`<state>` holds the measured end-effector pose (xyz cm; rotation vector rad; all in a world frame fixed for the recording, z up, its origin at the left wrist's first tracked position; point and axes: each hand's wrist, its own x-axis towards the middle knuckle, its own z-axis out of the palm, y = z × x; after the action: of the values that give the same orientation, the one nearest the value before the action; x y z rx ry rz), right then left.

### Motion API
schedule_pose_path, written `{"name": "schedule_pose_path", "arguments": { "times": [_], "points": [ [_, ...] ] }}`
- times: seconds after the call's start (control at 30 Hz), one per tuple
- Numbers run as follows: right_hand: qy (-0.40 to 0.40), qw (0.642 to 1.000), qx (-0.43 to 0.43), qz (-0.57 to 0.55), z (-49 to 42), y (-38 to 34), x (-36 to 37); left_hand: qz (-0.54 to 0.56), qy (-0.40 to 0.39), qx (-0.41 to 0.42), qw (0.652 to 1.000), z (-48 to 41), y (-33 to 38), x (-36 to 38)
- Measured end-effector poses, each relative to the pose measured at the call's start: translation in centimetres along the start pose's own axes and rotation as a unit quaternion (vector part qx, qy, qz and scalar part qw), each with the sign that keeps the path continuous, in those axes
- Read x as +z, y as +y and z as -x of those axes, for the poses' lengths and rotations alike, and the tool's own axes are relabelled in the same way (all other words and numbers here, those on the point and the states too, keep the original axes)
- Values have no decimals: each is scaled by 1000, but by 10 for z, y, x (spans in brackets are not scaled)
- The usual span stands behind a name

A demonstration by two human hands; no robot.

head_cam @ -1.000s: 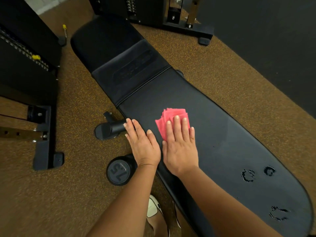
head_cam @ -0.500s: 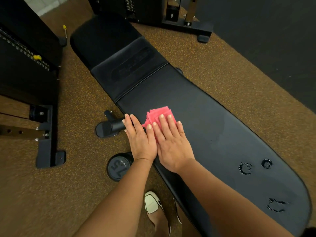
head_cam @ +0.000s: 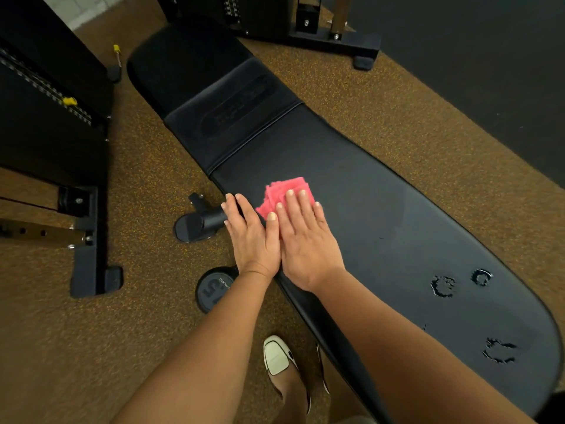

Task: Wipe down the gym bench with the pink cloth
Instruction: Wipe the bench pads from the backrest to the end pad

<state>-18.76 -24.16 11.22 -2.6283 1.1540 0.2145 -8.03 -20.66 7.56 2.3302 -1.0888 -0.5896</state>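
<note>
Cloth [head_cam: 286, 187] beneath flat right grip [head_cam: 305, 243]

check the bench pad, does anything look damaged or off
Yes: three ragged ring-shaped marks sit on the bench near its wide end, well clear of the pink cloth. They look like torn or peeling vinyl, though wet rings cannot be ruled out.

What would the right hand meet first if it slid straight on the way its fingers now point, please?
Probably only bare gym bench at first: the right hand, flat on the pink cloth, points up the pad toward the seam of the next section.
</note>
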Motion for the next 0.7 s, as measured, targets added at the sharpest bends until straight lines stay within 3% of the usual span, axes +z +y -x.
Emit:
{"name": "schedule_pose_path", "arguments": {
  "times": [0.1, 0.2, 0.43, 0.63, 0.7],
  "points": [
    [7, 995, -94, 13, 13, 11, 7, 7, -8, -9, 1000, 1, 1, -3],
    [8, 991, -127, 27, 23, 30, 11, 21, -16, -20, 999, 1, 6, -5],
    [10, 999, 25, -25, 12, -10, 10, 134, -20, -42, 990, 0, 1, -8],
    [-11, 988, -151, 12, 21, 19, 8, 136, 0, -42, 990, 13, 9, -13],
    [-12, 989, -150, 8, 19, 22, 6, 136, 6, -37, 990, 18, 12, -14]
  ]
}}
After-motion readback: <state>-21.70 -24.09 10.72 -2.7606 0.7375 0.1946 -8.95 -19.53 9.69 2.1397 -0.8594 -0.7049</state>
